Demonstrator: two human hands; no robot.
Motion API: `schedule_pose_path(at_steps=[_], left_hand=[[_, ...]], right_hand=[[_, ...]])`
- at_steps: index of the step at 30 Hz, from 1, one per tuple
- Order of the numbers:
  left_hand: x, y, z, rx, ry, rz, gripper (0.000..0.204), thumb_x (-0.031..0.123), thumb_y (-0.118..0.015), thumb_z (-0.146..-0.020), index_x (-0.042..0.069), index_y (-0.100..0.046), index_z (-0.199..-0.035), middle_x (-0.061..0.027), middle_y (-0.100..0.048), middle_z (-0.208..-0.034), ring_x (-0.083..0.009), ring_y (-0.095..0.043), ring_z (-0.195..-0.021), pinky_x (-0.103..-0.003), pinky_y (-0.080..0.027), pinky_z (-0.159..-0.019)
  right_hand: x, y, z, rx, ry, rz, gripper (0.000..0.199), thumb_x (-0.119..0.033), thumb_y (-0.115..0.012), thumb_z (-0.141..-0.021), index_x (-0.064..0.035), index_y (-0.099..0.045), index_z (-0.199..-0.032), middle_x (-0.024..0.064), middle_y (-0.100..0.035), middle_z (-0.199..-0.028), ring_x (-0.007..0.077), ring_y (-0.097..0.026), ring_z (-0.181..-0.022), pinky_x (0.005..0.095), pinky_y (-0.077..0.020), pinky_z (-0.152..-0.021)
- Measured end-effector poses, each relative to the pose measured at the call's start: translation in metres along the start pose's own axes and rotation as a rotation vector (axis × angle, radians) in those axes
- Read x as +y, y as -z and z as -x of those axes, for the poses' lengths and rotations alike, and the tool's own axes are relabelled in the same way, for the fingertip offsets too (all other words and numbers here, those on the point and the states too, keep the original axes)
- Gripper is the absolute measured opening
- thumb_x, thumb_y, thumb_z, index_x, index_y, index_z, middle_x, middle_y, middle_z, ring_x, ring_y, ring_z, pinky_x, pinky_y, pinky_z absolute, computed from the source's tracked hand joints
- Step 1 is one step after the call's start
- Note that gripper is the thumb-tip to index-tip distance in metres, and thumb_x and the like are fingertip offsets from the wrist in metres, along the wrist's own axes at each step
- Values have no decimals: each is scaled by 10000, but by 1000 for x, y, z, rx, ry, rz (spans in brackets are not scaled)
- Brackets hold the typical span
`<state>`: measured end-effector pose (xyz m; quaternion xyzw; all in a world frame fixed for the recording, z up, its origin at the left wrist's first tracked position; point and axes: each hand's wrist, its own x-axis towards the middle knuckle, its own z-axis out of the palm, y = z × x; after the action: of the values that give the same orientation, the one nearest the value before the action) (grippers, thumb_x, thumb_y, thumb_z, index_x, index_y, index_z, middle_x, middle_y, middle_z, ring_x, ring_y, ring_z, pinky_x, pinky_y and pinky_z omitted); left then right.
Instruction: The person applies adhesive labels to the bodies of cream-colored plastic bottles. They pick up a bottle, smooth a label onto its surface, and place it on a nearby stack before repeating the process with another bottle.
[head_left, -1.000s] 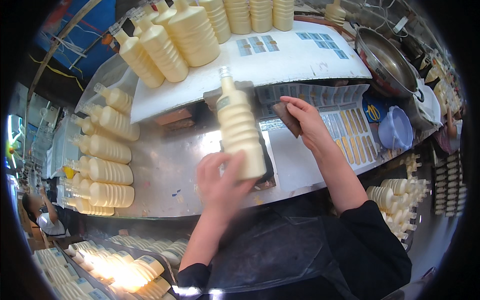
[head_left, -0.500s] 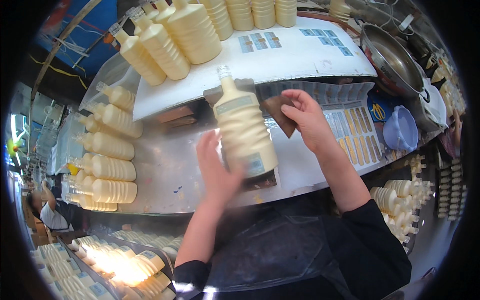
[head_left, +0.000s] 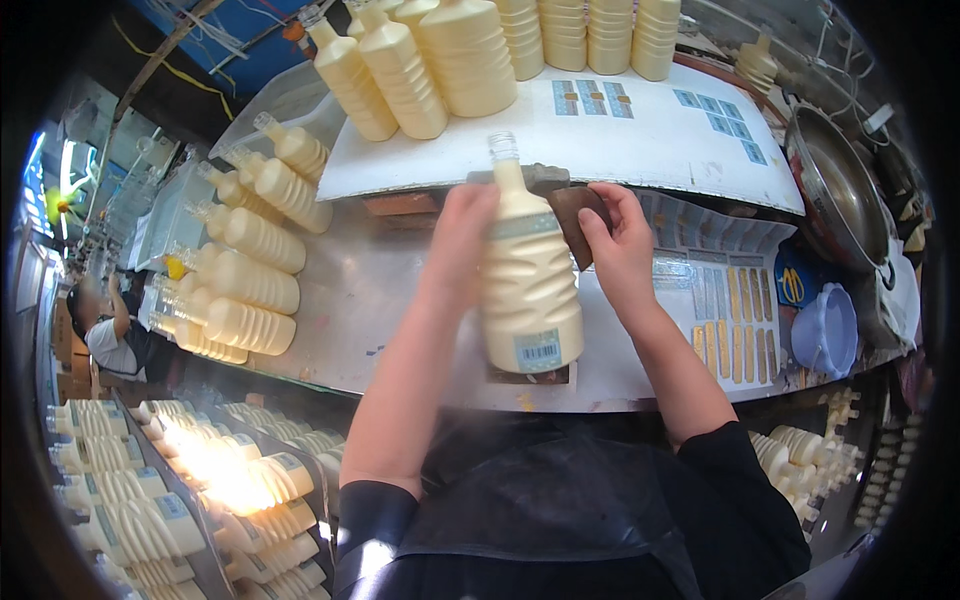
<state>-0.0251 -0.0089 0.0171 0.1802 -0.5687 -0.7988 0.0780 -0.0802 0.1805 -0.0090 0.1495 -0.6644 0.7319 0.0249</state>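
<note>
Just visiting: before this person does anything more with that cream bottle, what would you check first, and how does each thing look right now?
1. Left hand has a grip on the cream ribbed bottle: ok, it wraps the bottle's upper part.
2. Right hand has the brown pad: ok, pressed beside the bottle's shoulder.
3. Small label on the bottle: ok, it sits low on the side facing the camera.
4. Bottle mouth capped: not ok, it looks open.
5. Steel worktop below the bottle: ok, bare metal there.
6. Label strips within reach: ok, lying by the right forearm.
</note>
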Motion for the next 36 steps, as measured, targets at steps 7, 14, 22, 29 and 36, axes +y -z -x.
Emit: schedule_pose_path(at_steps=[7, 14, 22, 29, 36], left_hand=[[50, 18, 49, 21, 11, -112, 267, 279, -719, -983, 48, -718, -1117, -42, -719, -999, -119, -672, -897, -283, -542, -835], [36, 31, 82, 286, -129, 7, 251, 252, -738, -979, 21, -717, -1075, -30, -714, -960, -105, -664, -852, -264, -532, -790], [34, 30, 130, 494, -251, -166, 301, 237, -754, -954, -39, -739, -1075, -51, -739, -955, -87, -648, -832, -278, -540, -745], [96, 39, 242, 564, -953, -833, 136, 132, -774, -895, 21, -718, -950, 0, -702, -891, -89, -641, -787, -291, -526, -716], [175, 48, 400, 961, -1058, -570, 97, 68, -731, -916, 20, -733, -1000, -34, -722, -888, -106, -672, -774, -261, -542, -715]], right_hand=[[-54, -3, 33, -167, 555, 305, 258, 78, -764, -830, -26, -707, -1058, 104, -723, -1007, 200, -724, -875, 290, -581, -770], [-79, -43, 73, -478, 1103, 538, 273, -100, -715, -715, -38, -695, -980, 108, -693, -1016, 254, -710, -907, 342, -554, -707], [-100, -54, 89, -742, 1060, 282, 310, -6, -753, -716, -59, -720, -1020, 104, -737, -966, 246, -732, -843, 349, -551, -670], [-117, -40, 55, -625, 235, -277, 281, -12, -706, -936, -10, -669, -1215, 61, -706, -1106, 138, -665, -1038, 279, -514, -952], [-117, -90, 34, -683, 159, -379, 299, -45, -710, -940, -5, -670, -1233, 30, -694, -1131, 108, -640, -1045, 248, -483, -957]])
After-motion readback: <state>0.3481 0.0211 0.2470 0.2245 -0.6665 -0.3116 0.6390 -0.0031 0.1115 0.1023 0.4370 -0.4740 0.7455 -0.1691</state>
